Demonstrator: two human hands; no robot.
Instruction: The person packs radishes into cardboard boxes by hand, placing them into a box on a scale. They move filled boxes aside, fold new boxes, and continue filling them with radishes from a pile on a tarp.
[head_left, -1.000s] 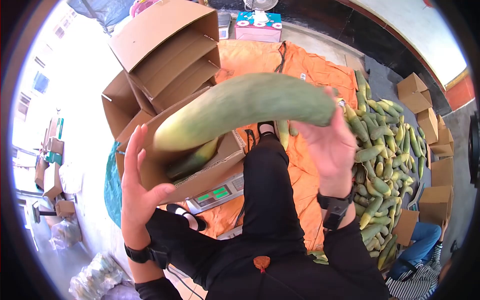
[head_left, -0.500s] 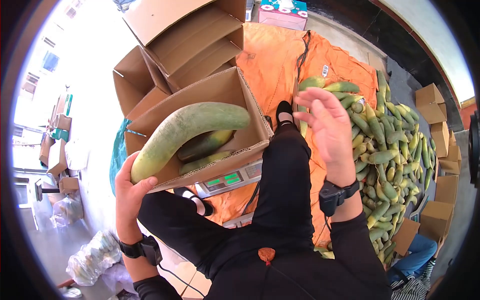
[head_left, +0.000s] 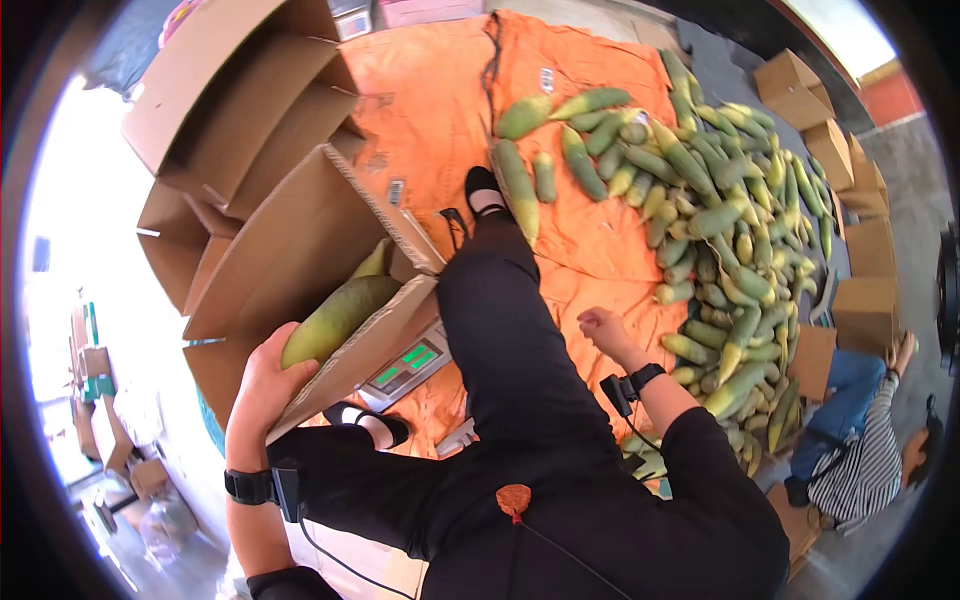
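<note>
My left hand [head_left: 262, 385] grips the near end of a large green radish [head_left: 340, 318], which lies tilted inside an open cardboard box [head_left: 265, 262]. The pale tip of another radish [head_left: 372, 262] shows behind it. The box rests on a scale [head_left: 405, 368] with lit green digits. Over the orange sheet [head_left: 575, 270], left of a heap of green radishes [head_left: 715, 250], is my right hand [head_left: 607, 332]. Its fingers are curled in and nothing shows in them.
More open cartons [head_left: 245, 110] stand behind the box. My foot [head_left: 485, 190] is beside a lone radish [head_left: 517, 185]. Several cardboard boxes [head_left: 868, 315] line the heap's right side, where another person in a striped top [head_left: 858, 480] has a hand on one. A dark cable [head_left: 492, 60] crosses the sheet.
My left hand has lowered the big radish from above the box into it. My right hand has drawn back from near the box, its fingers curling. The view has swung right.
</note>
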